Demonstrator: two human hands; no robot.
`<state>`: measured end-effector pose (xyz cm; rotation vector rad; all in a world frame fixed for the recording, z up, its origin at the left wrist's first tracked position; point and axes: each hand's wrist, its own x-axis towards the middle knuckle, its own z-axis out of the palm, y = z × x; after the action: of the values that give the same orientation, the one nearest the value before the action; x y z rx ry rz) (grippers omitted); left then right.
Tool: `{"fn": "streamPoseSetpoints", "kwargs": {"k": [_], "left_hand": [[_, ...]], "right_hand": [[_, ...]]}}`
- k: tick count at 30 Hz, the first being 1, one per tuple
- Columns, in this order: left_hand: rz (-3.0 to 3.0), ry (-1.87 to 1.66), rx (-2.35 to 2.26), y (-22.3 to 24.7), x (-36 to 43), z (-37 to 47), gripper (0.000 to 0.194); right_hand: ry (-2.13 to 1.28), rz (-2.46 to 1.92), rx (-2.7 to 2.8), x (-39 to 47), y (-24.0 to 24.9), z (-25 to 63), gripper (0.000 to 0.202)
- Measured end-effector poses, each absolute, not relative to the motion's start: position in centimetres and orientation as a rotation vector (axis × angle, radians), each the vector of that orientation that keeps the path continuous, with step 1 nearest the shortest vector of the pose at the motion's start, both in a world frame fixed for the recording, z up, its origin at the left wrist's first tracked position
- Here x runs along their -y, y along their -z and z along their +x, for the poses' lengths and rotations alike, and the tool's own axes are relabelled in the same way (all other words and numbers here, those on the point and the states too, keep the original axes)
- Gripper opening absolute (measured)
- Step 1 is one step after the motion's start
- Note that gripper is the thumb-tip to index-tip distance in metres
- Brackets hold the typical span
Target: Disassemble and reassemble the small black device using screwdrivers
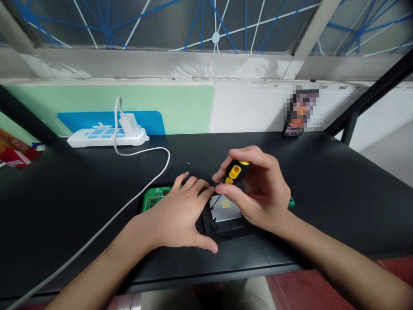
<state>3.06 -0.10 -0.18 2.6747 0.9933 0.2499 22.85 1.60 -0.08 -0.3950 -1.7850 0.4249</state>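
Observation:
My right hand [261,184] is closed around a black and yellow screwdriver [234,171]. The screwdriver leans, its thin shaft reaching down to the left edge of a silver metal plate [227,212] with a small tan square on it. That plate sits in a black frame [226,229] on the table. With fingers spread, my left hand [181,210] lies over the left part of the frame and a green circuit board [154,196], hiding much of both. Another bit of green [291,201] shows beyond my right hand. Whether the tip sits in a screw, I cannot tell.
A white power strip [106,137] with a plugged-in adapter [129,124] lies at the back left. Its white cable [140,193] crosses the black table [75,191] toward the front left. A phone [295,118], partly blurred, leans on the wall; a red packet [15,150] is far left.

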Motion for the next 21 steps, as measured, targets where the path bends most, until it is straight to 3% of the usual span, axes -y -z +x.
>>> {"fn": "streamPoseSetpoints", "kwargs": {"k": [6,21], "left_hand": [[2.679,-0.225,-1.015,0.2,0.1,3.1,0.102],[2.639,-0.256,-0.999,0.4,0.1,3.0,0.101]], "right_hand": [[-0.461,-0.495,1.781,-0.9,-0.2,22.8,0.052],[-0.557,-0.418,1.715,-0.4,0.1,22.9,0.043]]}}
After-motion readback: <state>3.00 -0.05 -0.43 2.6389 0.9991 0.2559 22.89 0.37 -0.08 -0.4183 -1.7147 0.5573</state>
